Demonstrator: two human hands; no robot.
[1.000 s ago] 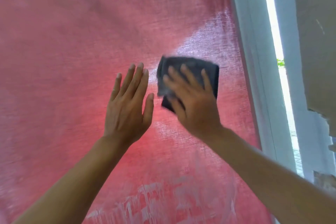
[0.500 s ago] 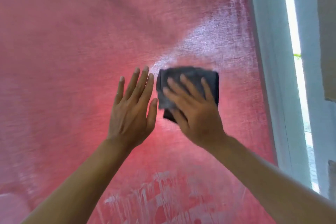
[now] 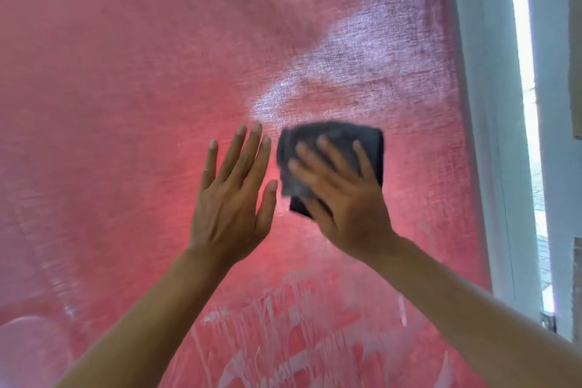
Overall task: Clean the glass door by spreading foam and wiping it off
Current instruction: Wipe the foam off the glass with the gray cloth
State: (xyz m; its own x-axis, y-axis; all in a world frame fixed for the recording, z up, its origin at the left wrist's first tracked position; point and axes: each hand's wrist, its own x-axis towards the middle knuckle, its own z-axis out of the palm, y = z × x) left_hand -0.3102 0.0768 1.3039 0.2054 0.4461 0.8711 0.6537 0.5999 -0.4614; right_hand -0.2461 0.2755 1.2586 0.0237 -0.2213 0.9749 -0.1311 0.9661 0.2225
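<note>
Legible text: none found.
Labels, brands: none readable on any surface in view.
Numbers, signs: none readable.
White streaks, lower centre of frame: irregular smears, not characters.
Blur: right side of frame is motion-blurred; nothing there can be read.

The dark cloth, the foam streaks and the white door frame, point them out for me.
dark cloth (image 3: 365, 138): head view, upper edge above the fingers.
foam streaks (image 3: 283, 318): head view, drips low on the glass.
white door frame (image 3: 485, 135): head view, inner upright.
</note>
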